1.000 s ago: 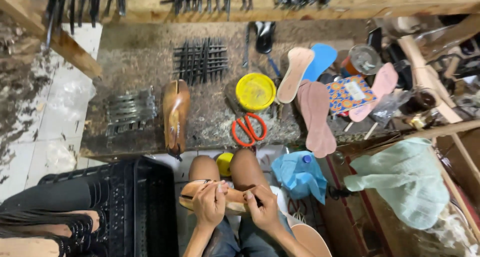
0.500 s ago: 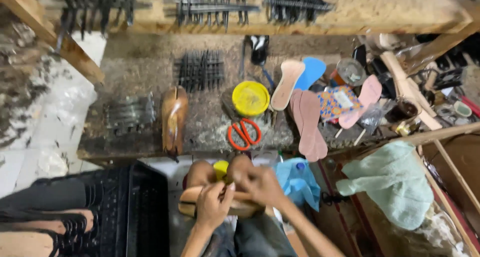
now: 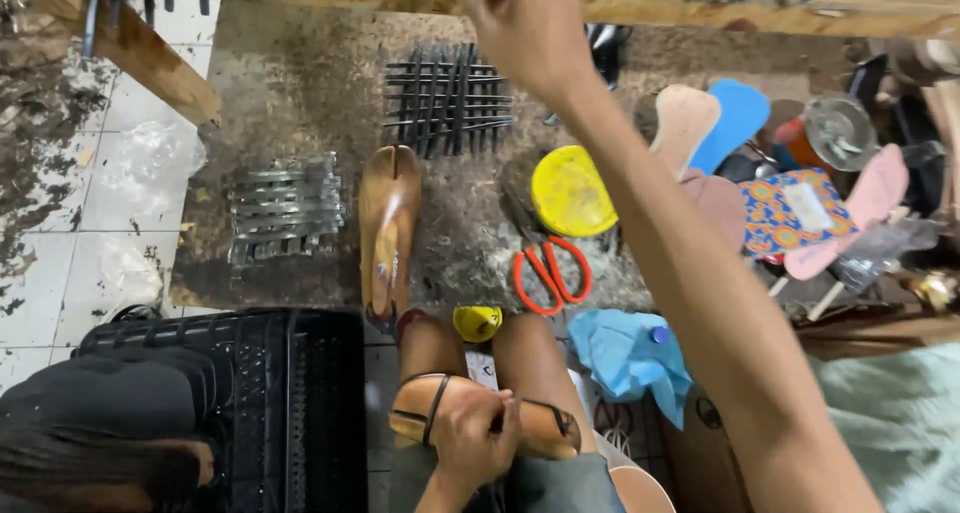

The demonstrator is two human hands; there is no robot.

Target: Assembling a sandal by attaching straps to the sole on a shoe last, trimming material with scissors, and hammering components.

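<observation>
A tan sandal with a thin black strap [image 3: 430, 418] lies on a wooden last across my knees. My left hand [image 3: 470, 435] grips it from above, fingers curled over its middle. My right hand [image 3: 522, 18] is raised far forward to the wooden shelf edge [image 3: 700, 8] at the top of the view. Its fingertips run out of the frame, so I cannot see whether it holds anything. My right forearm crosses the view diagonally above the workbench.
On the dark bench lie a wooden shoe last [image 3: 390, 228], a yellow lid [image 3: 572, 190], orange scissors [image 3: 550, 273], a black strap grid [image 3: 447, 98], grey strap pieces [image 3: 285, 208] and pink and blue insoles [image 3: 740, 123]. A black crate [image 3: 290, 403] and a person in black [image 3: 100, 423] are at my left.
My right hand has left the sandal and swung up and forward to the shelf. My left hand stays on the sandal. The camera has moved closer to the bench.
</observation>
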